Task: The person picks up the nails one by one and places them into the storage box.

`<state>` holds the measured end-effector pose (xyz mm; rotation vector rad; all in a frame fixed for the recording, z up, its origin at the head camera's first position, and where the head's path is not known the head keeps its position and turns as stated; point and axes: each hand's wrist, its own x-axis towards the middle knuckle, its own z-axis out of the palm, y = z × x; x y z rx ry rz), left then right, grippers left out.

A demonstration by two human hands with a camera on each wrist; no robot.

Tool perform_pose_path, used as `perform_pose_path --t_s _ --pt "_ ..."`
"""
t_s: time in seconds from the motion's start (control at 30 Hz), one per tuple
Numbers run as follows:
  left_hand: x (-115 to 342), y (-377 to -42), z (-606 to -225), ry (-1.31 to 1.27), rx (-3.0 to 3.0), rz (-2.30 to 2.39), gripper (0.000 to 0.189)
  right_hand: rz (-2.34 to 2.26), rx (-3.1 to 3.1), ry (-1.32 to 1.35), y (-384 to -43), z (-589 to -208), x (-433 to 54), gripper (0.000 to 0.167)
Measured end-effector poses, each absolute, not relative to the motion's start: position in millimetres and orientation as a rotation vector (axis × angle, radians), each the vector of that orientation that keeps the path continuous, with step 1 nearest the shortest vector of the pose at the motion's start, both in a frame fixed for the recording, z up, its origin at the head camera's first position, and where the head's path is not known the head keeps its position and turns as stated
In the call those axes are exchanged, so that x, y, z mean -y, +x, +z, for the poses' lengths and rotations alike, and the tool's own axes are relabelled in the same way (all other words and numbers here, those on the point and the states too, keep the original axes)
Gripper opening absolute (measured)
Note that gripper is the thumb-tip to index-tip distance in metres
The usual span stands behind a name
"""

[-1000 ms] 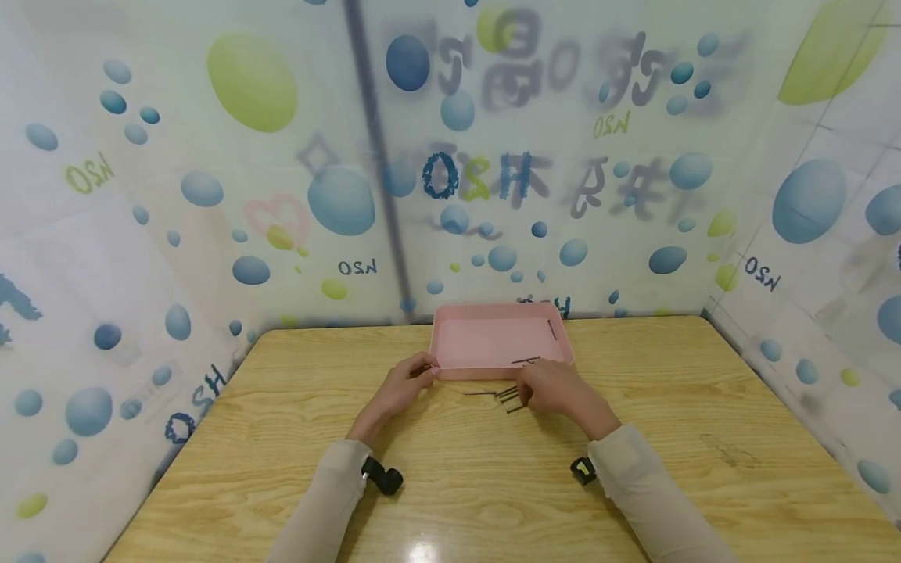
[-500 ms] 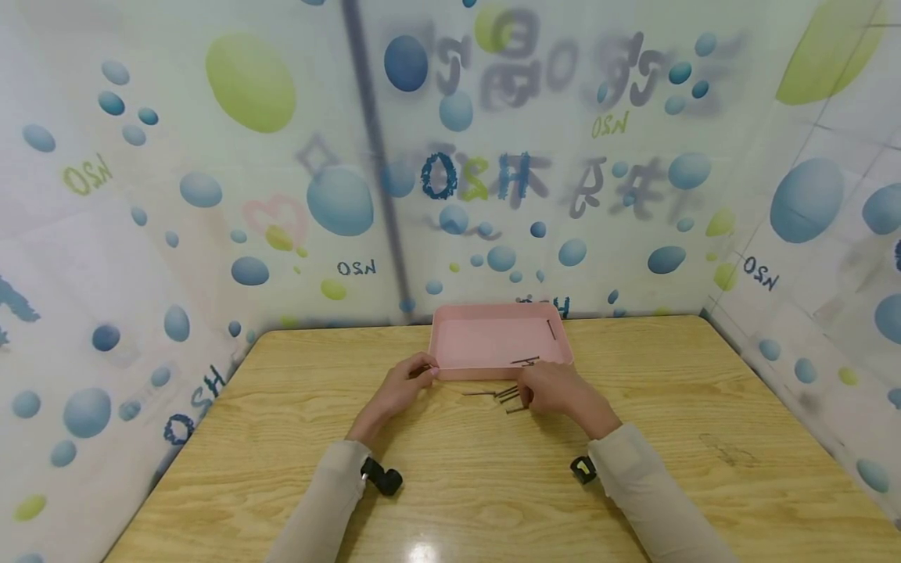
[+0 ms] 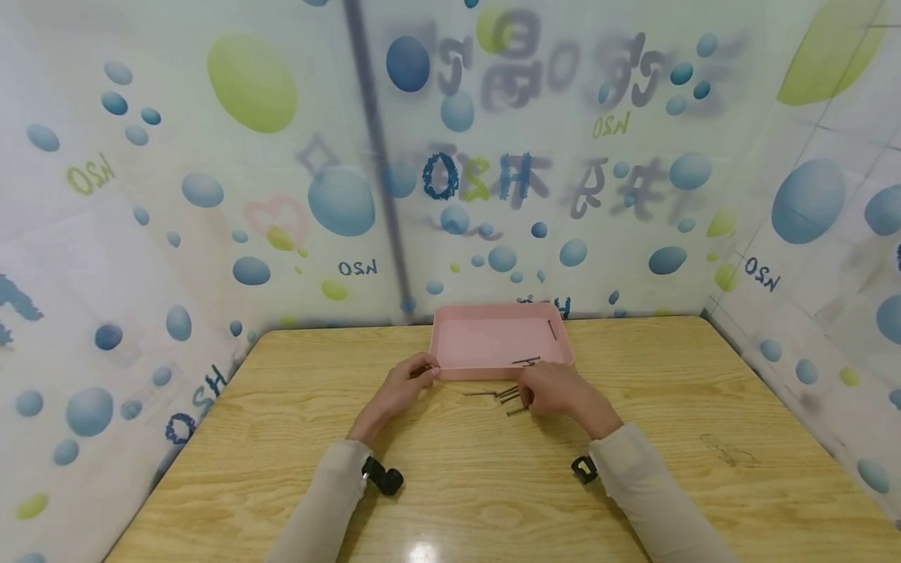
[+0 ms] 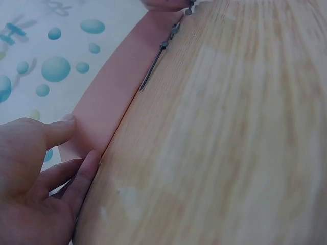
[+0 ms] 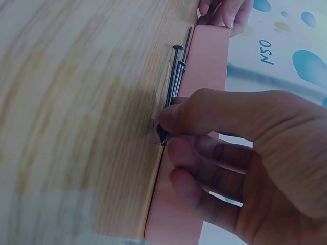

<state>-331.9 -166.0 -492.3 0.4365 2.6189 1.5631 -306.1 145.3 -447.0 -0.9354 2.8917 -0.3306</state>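
A shallow pink tray [image 3: 493, 374] stands at the back of the wooden table. My left hand [image 3: 404, 385] holds its front left corner, thumb near the upper edge and fingers low on the wall in the left wrist view. My right hand [image 3: 556, 389] is at the tray's front right side, its fingers curled down to the tabletop. In the right wrist view, thumb and fingertips pinch a dark nail [image 5: 162, 133], mostly hidden by them. Several dark nails [image 5: 177, 66] lie along the tray's front wall. Inside the tray are a few more nails [image 3: 524, 360], one nail [image 3: 552, 331] apart at the right.
The wooden table [image 3: 450, 485] reaches back to a patterned wall covering [image 3: 450, 258] close behind the tray. More of this covering stands at the left and right sides. A dark scuff [image 3: 728, 451] marks the table at the right.
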Motion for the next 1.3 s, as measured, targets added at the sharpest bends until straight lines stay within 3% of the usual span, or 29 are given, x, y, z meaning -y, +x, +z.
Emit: perform_pose_path --t_s 0.47,0.87,1.3 --pt "164.8 -332.3 -493.4 0.428 -2.61 1.574 0.014 -0.34 -2.887 -0.904 -307.1 -447.0 -146.9 0.027" --pt "165.0 -332.9 -492.8 0.42 -2.614 1.566 0.014 -0.301 -2.949 -0.878 -307.0 -437.7 -148.1 0.013" --pt "165.6 -333.0 -493.8 0.428 -2.616 1.569 0.014 -0.299 -3.072 -0.908 -307.6 -434.0 -148.4 0.018"
